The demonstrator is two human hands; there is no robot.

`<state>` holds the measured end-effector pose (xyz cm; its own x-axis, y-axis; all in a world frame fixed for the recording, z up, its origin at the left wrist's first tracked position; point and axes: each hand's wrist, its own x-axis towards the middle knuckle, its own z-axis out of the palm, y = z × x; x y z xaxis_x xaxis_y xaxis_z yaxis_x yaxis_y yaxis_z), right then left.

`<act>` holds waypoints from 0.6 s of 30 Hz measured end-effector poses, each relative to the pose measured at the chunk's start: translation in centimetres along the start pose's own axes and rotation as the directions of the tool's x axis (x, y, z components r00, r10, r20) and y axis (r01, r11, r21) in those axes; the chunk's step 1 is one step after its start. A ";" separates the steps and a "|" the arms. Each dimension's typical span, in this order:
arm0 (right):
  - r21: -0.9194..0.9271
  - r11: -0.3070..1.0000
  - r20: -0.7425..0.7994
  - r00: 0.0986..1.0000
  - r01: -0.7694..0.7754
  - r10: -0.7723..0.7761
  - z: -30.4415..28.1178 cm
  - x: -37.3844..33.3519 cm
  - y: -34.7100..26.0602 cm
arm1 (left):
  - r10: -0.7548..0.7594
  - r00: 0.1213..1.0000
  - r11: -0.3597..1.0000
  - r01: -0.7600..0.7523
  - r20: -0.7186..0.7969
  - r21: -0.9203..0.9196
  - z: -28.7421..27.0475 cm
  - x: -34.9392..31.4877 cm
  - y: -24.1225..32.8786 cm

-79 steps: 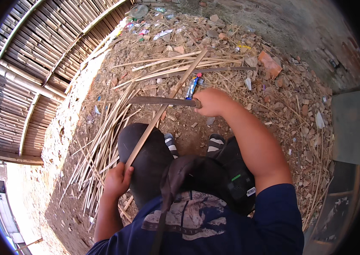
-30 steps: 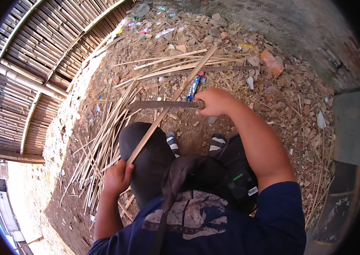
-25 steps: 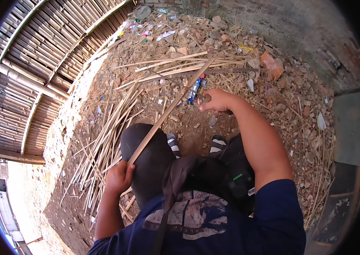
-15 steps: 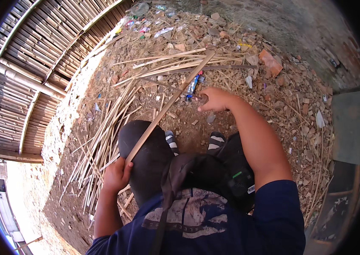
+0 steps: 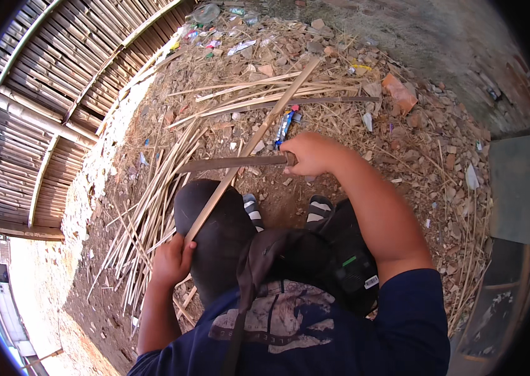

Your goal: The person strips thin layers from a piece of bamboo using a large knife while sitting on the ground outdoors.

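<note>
My left hand (image 5: 171, 259) is closed around the near end of a long flat bamboo strip (image 5: 210, 210). The strip slants up and right, passing over my dark-covered left knee (image 5: 201, 193) to the ground beyond. In my right hand (image 5: 310, 154) is a machete, gripped by its handle, which my fingers mostly hide. Its dark blade (image 5: 205, 165) points left and crosses the strip about midway along. Whether blade and strip touch, I cannot tell.
Thin split bamboo strips (image 5: 152, 207) lie heaped on the left, more beyond my feet. A blue wrapper (image 5: 284, 127) lies near my right hand. Broken brick (image 5: 399, 94) and rubble cover the right side. A bamboo slat structure (image 5: 58, 75) stands far left, a wall (image 5: 427, 44) far right.
My right hand has drawn slightly nearer, and the machete has swung so its blade lies almost level across the strip. The strip's far end has shifted slightly right; my left hand stays put.
</note>
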<state>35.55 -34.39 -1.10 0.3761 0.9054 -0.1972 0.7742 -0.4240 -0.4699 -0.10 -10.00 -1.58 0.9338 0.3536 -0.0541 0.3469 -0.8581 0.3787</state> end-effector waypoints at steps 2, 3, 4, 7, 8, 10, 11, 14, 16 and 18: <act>0.189 0.969 -0.074 0.982 -0.160 0.176 1.0 1.1 5.2 | -0.018 1.000 0.999 0.018 -0.017 -0.038 0.7 0.2 -0.2; 0.275 0.936 -0.117 0.959 -0.218 0.258 0.4 1.7 5.9 | -0.022 0.999 0.998 0.020 -0.047 -0.053 0.6 0.7 -0.4; 0.085 0.969 -0.090 0.966 -0.234 0.241 0.6 1.8 6.3 | 0.002 0.997 1.000 -0.003 -0.076 -0.010 0.4 0.7 -0.5; 0.185 0.951 -0.107 0.957 -0.247 0.269 1.1 1.1 5.8 | -0.025 1.000 0.999 0.025 0.002 0.042 -0.4 0.4 -0.1; 0.184 0.962 -0.212 0.948 -0.199 0.237 1.0 0.9 5.3 | -0.038 0.999 0.998 0.037 0.022 0.057 -0.5 0.6 0.1; 0.117 0.982 -0.173 0.971 -0.146 0.165 -0.3 0.3 2.7 | -0.021 1.000 0.999 0.021 0.000 0.046 -0.1 0.5 -0.1; 0.085 0.989 -0.152 0.980 -0.120 0.132 -0.5 0.4 1.7 | -0.010 1.000 0.999 0.011 -0.009 0.038 0.2 0.4 -0.2; -0.090 0.996 -0.024 0.999 0.020 -0.023 1.0 0.7 -0.4 | -0.008 1.000 1.000 0.008 -0.016 0.027 0.0 0.5 0.3; -0.108 0.993 -0.045 0.998 0.049 -0.055 0.6 0.3 -1.3 | -0.005 1.000 0.998 0.006 -0.019 0.055 0.2 0.2 -0.6; -0.043 0.998 -0.021 0.999 0.046 -0.046 0.1 0.1 -0.3 | -0.016 1.000 0.999 0.017 -0.011 0.040 0.5 0.1 -0.9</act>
<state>35.31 -34.19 -1.04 0.3503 0.9234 -0.1570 0.8118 -0.3829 -0.4408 -0.26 -9.34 -2.43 0.9270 0.3717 -0.0498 0.3656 -0.8661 0.3408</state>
